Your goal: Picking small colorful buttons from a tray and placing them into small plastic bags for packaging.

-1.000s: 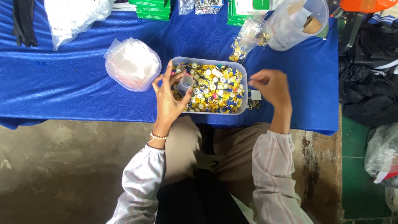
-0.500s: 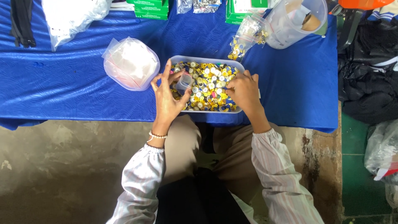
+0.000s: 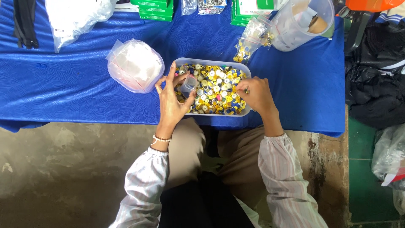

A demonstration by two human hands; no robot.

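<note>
Right hand (image 3: 255,96) has come in from the tub's right edge since a second ago and now sits over the buttons (image 3: 215,90), fingers pinched together on a small piece, too small to tell what. Left hand (image 3: 172,99) unchanged at the left end of the tub (image 3: 211,62), fingers clamped round a small clear cup (image 3: 188,84) held tilted over the buttons. Tub sits near the front edge of the blue worktop (image 3: 63,93), with a bagged white bundle (image 3: 135,65) just left of it.
</note>
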